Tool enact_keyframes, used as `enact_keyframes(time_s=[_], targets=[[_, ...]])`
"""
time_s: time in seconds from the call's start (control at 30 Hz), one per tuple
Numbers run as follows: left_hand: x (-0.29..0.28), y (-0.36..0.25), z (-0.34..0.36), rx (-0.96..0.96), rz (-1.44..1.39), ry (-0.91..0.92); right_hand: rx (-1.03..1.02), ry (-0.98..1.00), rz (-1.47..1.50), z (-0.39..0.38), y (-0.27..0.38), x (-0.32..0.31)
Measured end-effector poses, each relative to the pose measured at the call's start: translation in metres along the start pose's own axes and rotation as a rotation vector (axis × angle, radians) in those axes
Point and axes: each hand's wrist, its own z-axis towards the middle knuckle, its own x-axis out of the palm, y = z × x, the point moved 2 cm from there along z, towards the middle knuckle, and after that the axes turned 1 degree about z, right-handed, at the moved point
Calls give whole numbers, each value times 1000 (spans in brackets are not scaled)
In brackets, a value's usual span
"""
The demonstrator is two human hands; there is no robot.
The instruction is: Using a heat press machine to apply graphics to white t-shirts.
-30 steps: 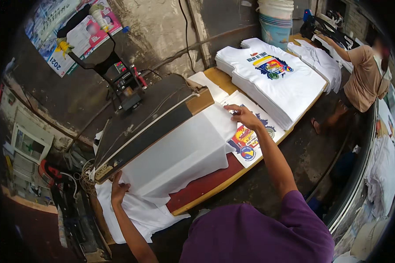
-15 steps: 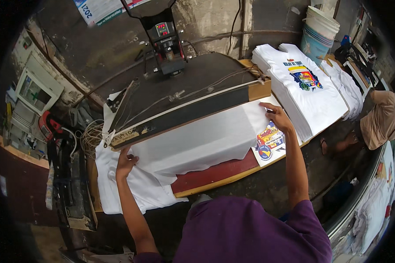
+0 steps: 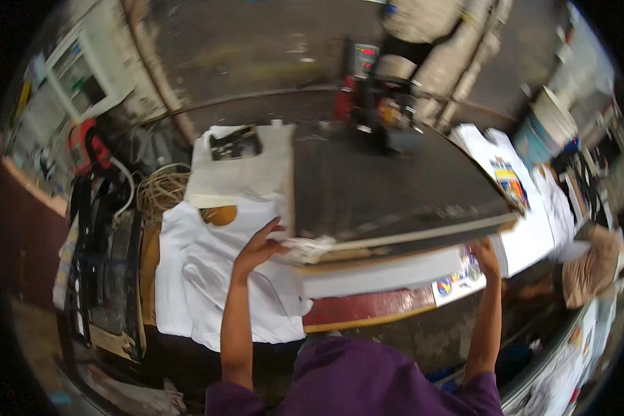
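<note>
The dark upper plate of a heat press spans the middle of the table, its control box behind it. My left hand is at the plate's front left corner, fingers apart, beside a bundle of white cloth. At the front right corner is my right hand, its fingers blurred against the edge. A white sheet shows under the plate's front edge, with a printed white piece at its right end. Left of the plate lies a plain white shirt, somewhat wrinkled.
A pale pad with a dark object lies behind the shirt, coiled cord beside it. Stacked printed white shirts and a bucket stand at right. Another person is at far right. The table has a red front strip.
The press plate and its control box have shifted right, uncovering more of the white shirt and the pale pad. Both my hands have moved right with it. The view has also shifted.
</note>
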Motion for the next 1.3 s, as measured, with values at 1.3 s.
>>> enact_keyframes(time_s=[1.3], targets=[[43,-7,-80,-45,70,-722,-10,176,412,4,36,38]])
